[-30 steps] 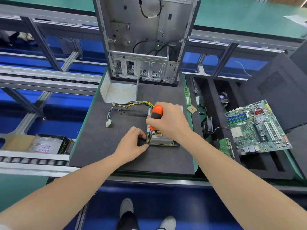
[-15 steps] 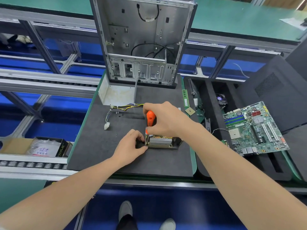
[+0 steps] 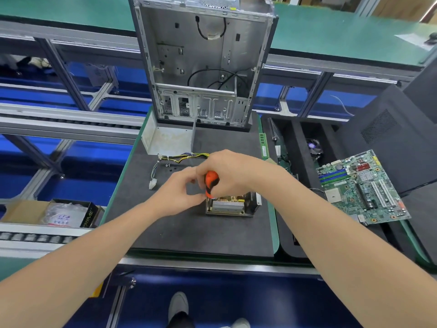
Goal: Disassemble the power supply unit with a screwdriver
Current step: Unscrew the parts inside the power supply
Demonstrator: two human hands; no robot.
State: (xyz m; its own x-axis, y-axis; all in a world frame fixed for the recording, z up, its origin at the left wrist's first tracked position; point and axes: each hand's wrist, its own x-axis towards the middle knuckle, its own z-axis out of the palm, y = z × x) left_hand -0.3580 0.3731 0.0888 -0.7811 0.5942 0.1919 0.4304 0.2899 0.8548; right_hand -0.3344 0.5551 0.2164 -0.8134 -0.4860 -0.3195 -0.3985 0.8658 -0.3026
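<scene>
The open power supply unit [image 3: 233,205] lies on the black foam mat [image 3: 189,233], its heatsink and circuit board exposed. My right hand [image 3: 233,174] grips the orange-handled screwdriver [image 3: 211,183], held upright over the unit's left top corner. My left hand [image 3: 179,192] is raised beside it, thumb and fingertips curled and pinching at the screwdriver's lower end; the tip and anything between the fingers are hidden. The unit's yellow-and-black cable bundle [image 3: 184,157] runs left to a white connector [image 3: 152,185]. Its grey metal cover [image 3: 168,140] stands behind.
An empty computer case [image 3: 203,67] stands upright at the mat's far edge. Loose screws [image 3: 168,165] lie near the cables. To the right are a green motherboard [image 3: 361,188], a RAM stick [image 3: 263,145] and a fan [image 3: 313,146] in black foam trays. A box [image 3: 68,214] sits left.
My left hand has lifted off the unit's left side and come up to the screwdriver's lower end. My right hand has raised and tilted the screwdriver slightly left.
</scene>
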